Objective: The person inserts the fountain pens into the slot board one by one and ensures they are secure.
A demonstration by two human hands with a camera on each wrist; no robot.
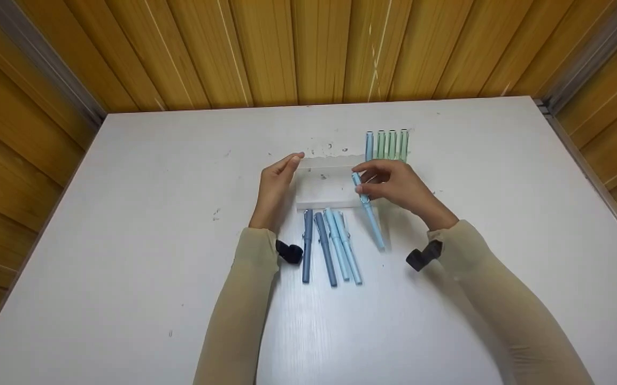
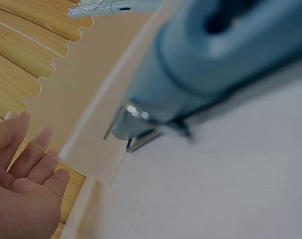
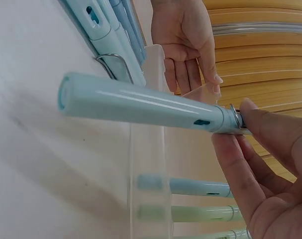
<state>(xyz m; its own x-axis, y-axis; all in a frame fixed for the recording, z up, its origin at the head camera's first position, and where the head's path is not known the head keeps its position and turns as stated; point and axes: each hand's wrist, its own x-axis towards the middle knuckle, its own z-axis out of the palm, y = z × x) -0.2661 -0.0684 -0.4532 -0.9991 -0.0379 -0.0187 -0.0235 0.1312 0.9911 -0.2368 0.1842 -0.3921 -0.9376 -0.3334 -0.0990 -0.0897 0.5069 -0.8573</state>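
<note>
My left hand [image 1: 276, 187] pinches the left end of the scalloped flap of a clear plastic pen case [image 1: 324, 184]. In the right wrist view, its thumb and a finger meet at the flap's edge. My right hand [image 1: 394, 184] grips a light blue pen [image 1: 372, 222] near its clip end, thumb against fingers, above the case's right part. The pen slants with its other end toward me. Beyond this hand, one blue pen [image 1: 369, 144] and three green pens [image 1: 392, 144] lie side by side; the right wrist view shows their ends behind the case's translucent wall [image 3: 151, 149].
In front of the case, two dark blue pens [image 1: 307, 246] and two light blue pens [image 1: 347, 246] lie on the white table [image 1: 153, 267], clips toward the case. Wood-patterned panels [image 1: 265, 53] stand behind the table. Black wrist devices [image 1: 290, 252] are on both sleeves.
</note>
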